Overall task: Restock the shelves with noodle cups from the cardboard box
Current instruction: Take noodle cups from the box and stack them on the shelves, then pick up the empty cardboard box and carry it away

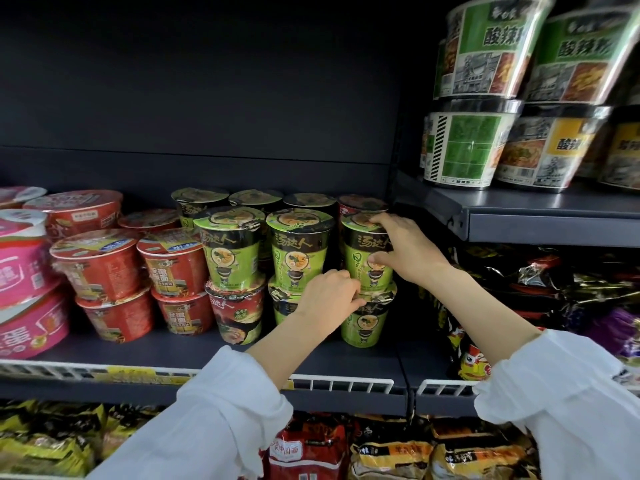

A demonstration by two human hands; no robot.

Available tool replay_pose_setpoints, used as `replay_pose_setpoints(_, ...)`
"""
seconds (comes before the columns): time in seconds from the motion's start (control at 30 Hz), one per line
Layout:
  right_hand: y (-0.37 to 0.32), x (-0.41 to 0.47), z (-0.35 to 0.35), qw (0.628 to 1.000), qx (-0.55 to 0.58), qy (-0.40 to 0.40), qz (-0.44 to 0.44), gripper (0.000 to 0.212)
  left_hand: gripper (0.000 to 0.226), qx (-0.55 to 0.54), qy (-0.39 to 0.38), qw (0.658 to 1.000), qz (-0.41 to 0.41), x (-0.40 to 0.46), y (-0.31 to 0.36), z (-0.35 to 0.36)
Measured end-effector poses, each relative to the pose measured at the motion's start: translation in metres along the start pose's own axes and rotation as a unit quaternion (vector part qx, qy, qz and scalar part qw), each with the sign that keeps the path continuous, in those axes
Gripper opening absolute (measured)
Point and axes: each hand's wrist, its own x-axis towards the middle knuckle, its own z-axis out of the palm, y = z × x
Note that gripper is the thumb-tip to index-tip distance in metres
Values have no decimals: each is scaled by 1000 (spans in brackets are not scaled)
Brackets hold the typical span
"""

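Green noodle cups stand stacked two high on the dark middle shelf (346, 362). My right hand (405, 251) grips the upper right green cup (360, 251), fingers over its lid and thumb on its side. That cup sits on a lower green cup (367, 320). My left hand (329, 296) grips the rim of the lower cup where the two meet. Two more upper green cups (298, 247) (230, 247) stand to the left. The cardboard box is out of view.
Red noodle bowls (100, 268) and pink bowls (20, 271) fill the shelf's left. A higher shelf at right carries large green-labelled bowls (485, 147). Dark noodle packets (519, 289) lie below it. A white wire rail (346, 382) edges the shelf front; bagged noodles sit underneath.
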Motion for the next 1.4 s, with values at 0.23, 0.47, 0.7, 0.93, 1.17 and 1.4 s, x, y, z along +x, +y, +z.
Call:
replay_pose_setpoints(0.23,0,0,0,1000,-2,-1,8,67,33,28,8,1000,-8,0,8,3)
replay_pose_setpoints(0.47,-1,1,-3,1000,-17,-15,0,78,29,-12,18,1000,0,-5,2,-2)
replay_pose_setpoints(0.7,-10,-35,-5,996,-82,29,-31,68,26,-58,73,995,-46,-12,7,-32)
replay_pose_setpoints(0.93,-38,-114,-11,995,-76,42,40,37,21,-51,105,992,-48,-55,18,-72)
replay_pose_setpoints(1.17,-55,-244,-35,985,-32,96,138,23,21,-153,62,986,-25,-131,82,-90)
replay_pose_setpoints(1.4,-34,-376,-77,948,-62,84,300,24,23,-239,-26,969,61,-179,199,-74)
